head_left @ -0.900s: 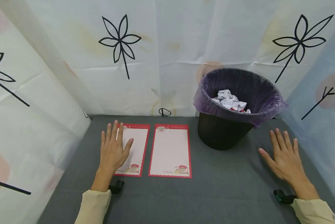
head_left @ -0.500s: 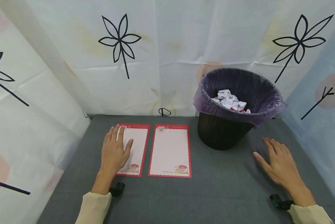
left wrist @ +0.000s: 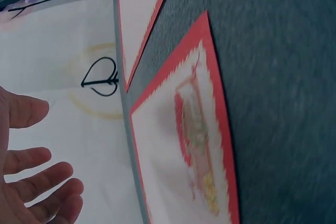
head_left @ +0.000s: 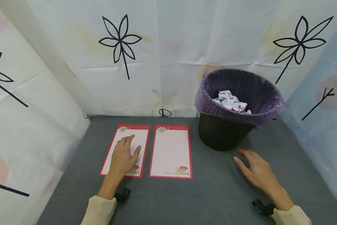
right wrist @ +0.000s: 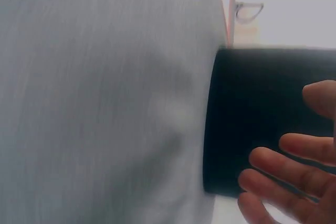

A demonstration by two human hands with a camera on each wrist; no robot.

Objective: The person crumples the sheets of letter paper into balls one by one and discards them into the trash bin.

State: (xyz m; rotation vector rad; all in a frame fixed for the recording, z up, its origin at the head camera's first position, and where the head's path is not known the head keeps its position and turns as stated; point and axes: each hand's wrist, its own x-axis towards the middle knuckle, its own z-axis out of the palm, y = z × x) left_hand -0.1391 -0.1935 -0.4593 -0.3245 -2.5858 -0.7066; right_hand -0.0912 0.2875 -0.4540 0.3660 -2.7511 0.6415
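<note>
Head view: a left hand (head_left: 122, 158) hangs over the left sheet (head_left: 140, 139) at 8 o'clock, hiding its middle and part of its lower picture. Its fingers are loosely bent, thumb spread wide, holding nothing; the gap beneath is hard to judge. The right sheet (head_left: 170, 151), red-bordered and lined, lies at 6 o'clock on a grey table (head_left: 210, 193); its small print is unreadable. A right hand (head_left: 258, 172), at 4 o'clock, curves loosely with thumb apart, also holding nothing, near a black bin (head_left: 223, 132) at 3 o'clock. The bin's purple liner (head_left: 211, 107) hides the lower part of some crumpled paper (head_left: 228, 100). Both wrist views cut off their hand.
</note>
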